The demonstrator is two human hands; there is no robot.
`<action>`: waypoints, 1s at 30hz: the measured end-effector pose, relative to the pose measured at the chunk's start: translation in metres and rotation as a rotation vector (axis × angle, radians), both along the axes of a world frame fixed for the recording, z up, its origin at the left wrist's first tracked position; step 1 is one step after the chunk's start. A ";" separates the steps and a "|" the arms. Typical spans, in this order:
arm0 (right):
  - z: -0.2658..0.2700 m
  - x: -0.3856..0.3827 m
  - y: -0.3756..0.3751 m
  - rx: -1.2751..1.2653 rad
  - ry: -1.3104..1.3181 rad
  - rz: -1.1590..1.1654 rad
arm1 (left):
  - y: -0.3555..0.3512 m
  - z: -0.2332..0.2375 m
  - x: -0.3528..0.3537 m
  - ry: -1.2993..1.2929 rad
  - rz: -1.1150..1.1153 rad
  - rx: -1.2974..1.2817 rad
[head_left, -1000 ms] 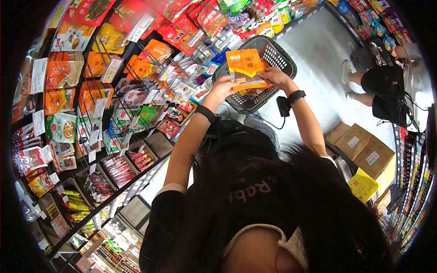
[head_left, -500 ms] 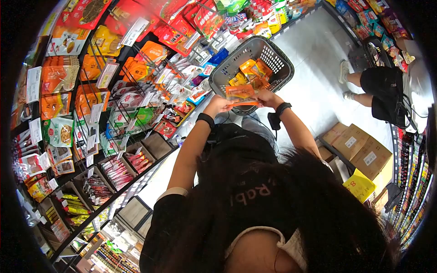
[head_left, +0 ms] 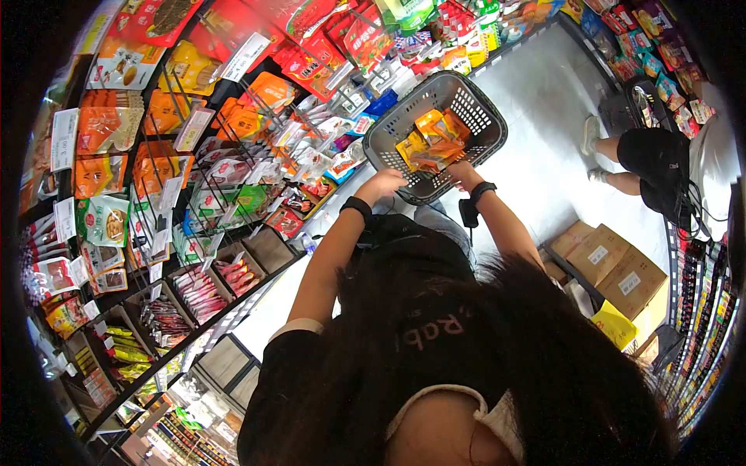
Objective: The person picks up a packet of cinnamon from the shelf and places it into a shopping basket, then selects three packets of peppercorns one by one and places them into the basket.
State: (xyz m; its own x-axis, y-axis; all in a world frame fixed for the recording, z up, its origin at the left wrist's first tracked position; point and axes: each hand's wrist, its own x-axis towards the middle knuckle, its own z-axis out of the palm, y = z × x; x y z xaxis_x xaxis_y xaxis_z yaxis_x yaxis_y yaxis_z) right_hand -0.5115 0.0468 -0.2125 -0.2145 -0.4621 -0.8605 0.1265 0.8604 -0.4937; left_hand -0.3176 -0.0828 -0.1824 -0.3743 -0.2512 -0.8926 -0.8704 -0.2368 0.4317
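A dark grey shopping basket is in front of me, with several orange and yellow packets lying in it. My left hand is at the basket's near left edge, its fingers curled together; what they hold, if anything, is hidden. Over the near right rim reaches my right hand, with its fingers closed at the edge of an orange packet low in the basket. Both wrists wear black bands.
Shelves of hanging snack bags and small bins of sticks line the left. Cardboard boxes and a yellow sign are at the right. Another person in black shorts stands at the upper right, beside a dark basket.
The orange packet held between both hands over the basket's near edge is now down inside it. My left hand has come off the packet; my right hand has moved slightly into the basket.
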 end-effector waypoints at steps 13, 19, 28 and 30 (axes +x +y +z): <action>-0.039 -0.008 0.006 0.045 -0.159 -0.019 | -0.010 0.012 0.004 0.096 0.041 0.061; -0.038 -0.015 -0.002 -0.044 -0.237 -0.068 | -0.029 0.027 0.004 0.287 0.138 0.029; -0.030 -0.018 0.010 -0.120 -0.269 -0.137 | -0.025 0.136 0.041 0.602 0.410 -0.106; -0.019 -0.022 0.012 -0.119 -0.309 -0.184 | -0.019 0.159 0.062 0.647 0.511 -0.149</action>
State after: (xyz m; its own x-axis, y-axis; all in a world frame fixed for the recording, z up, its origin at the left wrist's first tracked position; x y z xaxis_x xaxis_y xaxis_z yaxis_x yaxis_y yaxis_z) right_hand -0.5331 0.0585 -0.2314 -0.0419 -0.5409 -0.8400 0.4319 0.7484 -0.5034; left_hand -0.2553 -0.1018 -0.0234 -0.6093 -0.6272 -0.4851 -0.2416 -0.4358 0.8670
